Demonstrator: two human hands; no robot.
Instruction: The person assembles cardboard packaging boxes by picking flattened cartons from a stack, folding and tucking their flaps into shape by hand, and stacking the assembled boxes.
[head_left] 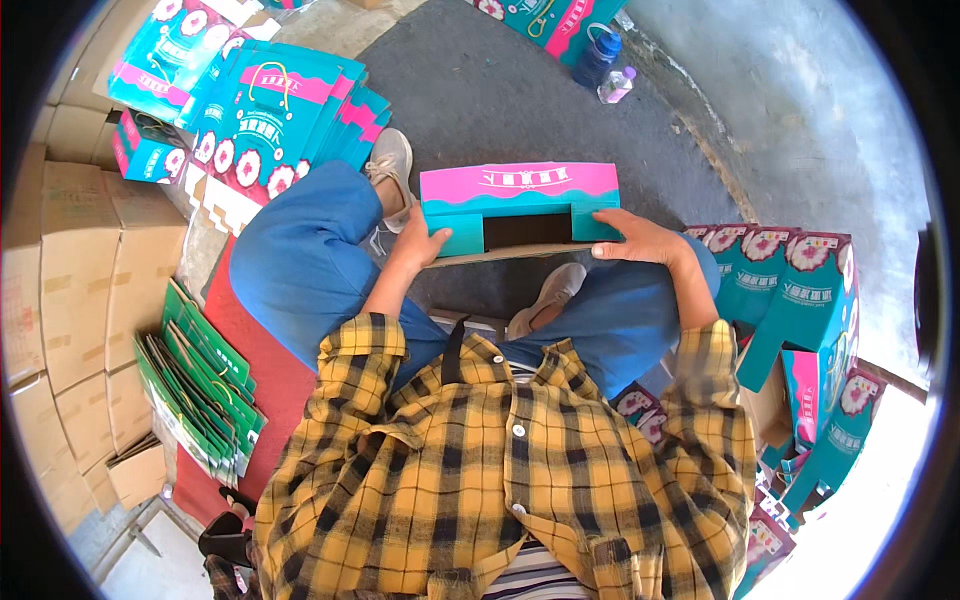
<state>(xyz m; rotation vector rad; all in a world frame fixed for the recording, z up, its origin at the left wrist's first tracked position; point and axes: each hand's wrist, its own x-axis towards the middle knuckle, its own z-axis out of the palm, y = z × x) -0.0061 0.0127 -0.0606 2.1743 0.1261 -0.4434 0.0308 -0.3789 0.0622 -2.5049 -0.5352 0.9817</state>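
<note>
A teal and pink cardboard box [525, 182] lies across in front of me, between my knees. Its near side has a dark rectangular gap between two teal flaps, with a bare brown edge along the bottom. My left hand [416, 240] grips the left end, thumb on the near teal panel. At the other end, my right hand [640, 240] holds the right corner, its thumb at the lower edge and its fingers by the right flap. Parts of the fingers behind the box are hidden.
Flat teal cartons [270, 110] are stacked at the far left. Green bags [205, 390] lie on a red mat [215, 335] beside brown boxes [80, 270]. Several formed teal boxes [800, 290] stand at right. A blue bottle [597, 58] and a small clear bottle [617, 86] stand ahead.
</note>
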